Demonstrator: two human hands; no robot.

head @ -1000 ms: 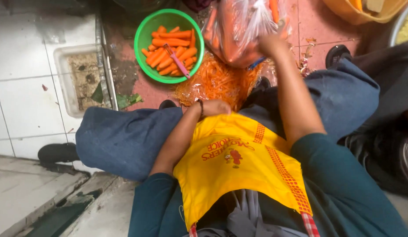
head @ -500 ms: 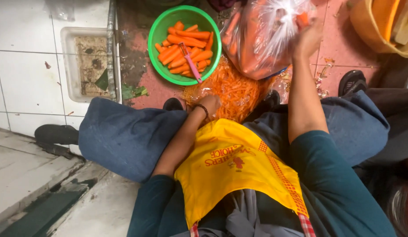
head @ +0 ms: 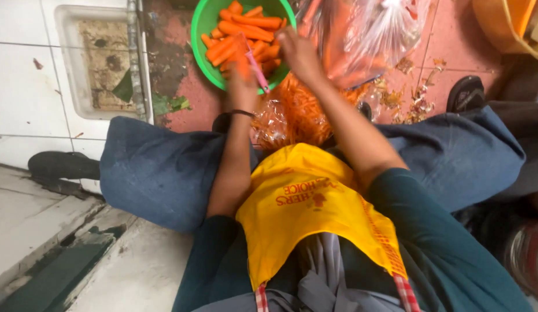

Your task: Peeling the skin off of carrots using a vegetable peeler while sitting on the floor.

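peeled carrots point(head: 246, 29) nearly fill the green bowl point(head: 200, 34); more wait bagged point(head: 367, 40). left hand point(head: 243, 81) seemingly grips a carrot, right hand point(head: 298, 52) curled, contents unclear.

Bowl point(head: 202, 29) on floor ahead, carrots point(head: 246, 26) in it | left hand point(head: 244, 81) at bowl's near rim | right hand point(head: 299, 52) at its right rim | bag point(head: 367, 34) right of bowl | peelings point(head: 298, 110) between bowl and apron point(head: 315, 214)
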